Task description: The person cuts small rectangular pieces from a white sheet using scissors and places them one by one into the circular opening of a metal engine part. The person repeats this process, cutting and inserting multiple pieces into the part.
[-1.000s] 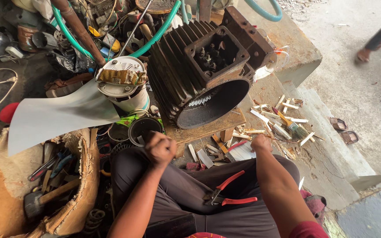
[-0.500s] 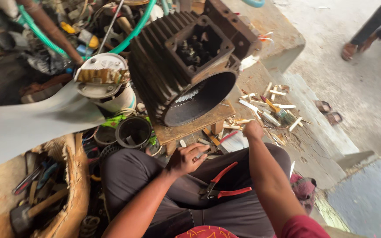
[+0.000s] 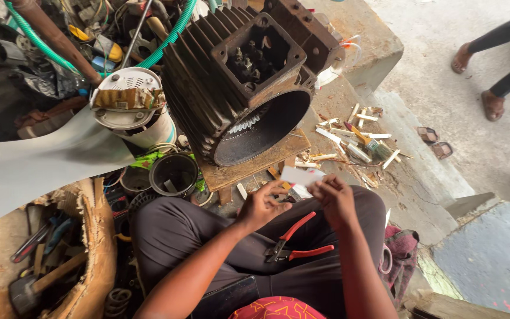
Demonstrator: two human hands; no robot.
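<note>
A seated person holds a small white strip of paper (image 3: 300,175) above the lap, pinched between the fingers of the left hand (image 3: 262,205) and the right hand (image 3: 333,198). Red-handled pliers (image 3: 293,243) rest on the lap just near the hands. Beyond the hands, a large dark motor housing (image 3: 240,77) lies on a wooden board (image 3: 255,162); a white fan (image 3: 128,106) stands to its left.

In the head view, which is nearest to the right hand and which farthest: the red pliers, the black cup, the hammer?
From the right hand:
1. Red pliers, on the lap just below it.
2. Black cup, left of the knee.
3. Hammer, far left in the basket.
</note>
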